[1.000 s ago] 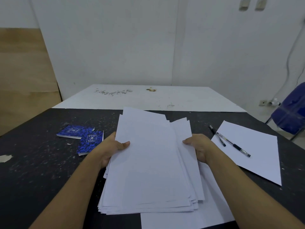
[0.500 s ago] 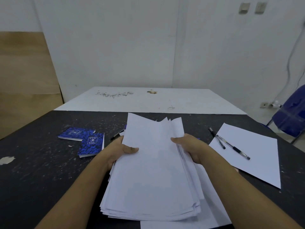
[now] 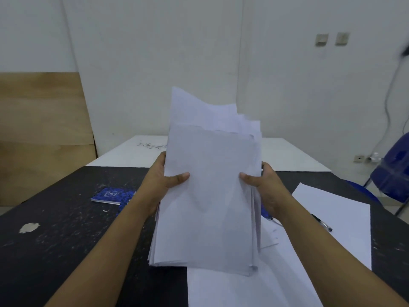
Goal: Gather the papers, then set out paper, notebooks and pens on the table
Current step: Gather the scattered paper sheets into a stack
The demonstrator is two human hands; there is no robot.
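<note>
A thick stack of white papers [image 3: 210, 196] stands nearly upright above the black table [image 3: 55, 240], its top edges uneven. My left hand [image 3: 163, 185] grips its left edge with the thumb on the front sheet. My right hand [image 3: 263, 185] grips the right edge the same way. A blue notebook [image 3: 110, 194] lies flat at the left, partly hidden by my left forearm. A single white sheet [image 3: 345, 216] lies at the right with a black pen [image 3: 323, 224] on it, mostly hidden by my right forearm. Another sheet [image 3: 243, 289] lies under the stack.
A white board [image 3: 292, 156] lies on the floor beyond the table's far edge. A plywood panel [image 3: 44, 129] leans against the wall at the left. A blue chair [image 3: 394, 171] stands at the right, close to the table's corner.
Both hands have lifted the stack from lying flat on the table and tilted it up on end. The camera has tipped upward, showing more wall.
</note>
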